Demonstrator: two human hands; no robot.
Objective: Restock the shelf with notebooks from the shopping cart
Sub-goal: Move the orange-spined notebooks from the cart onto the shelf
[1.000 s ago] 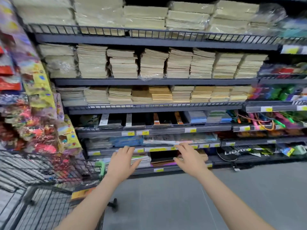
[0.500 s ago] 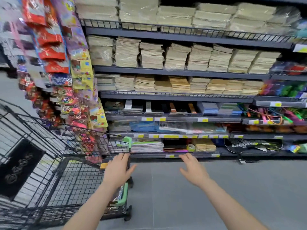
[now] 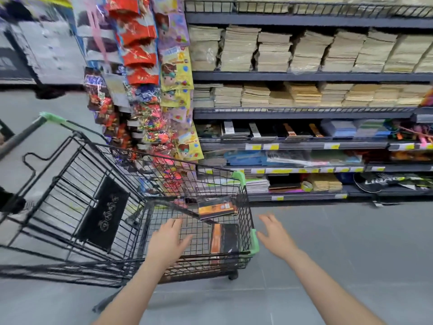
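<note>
While both your hands hang empty, fingers spread, the notebook (image 3: 223,240) lies just right of your left hand (image 3: 167,242), long axis running near-to-far.

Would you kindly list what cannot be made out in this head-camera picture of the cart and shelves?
- Head view: covers of the black-and-orange notebooks in the black wire shopping cart; print too small.
- Head view: yellow price labels on the dark shelf; too small to read.
- Head view: upper-left aisle area; motion-blurred.
- Head view: top row of tan notebook stacks; cut off by the top edge.
- Head view: the cart's far end; cut off by the left edge.
</note>
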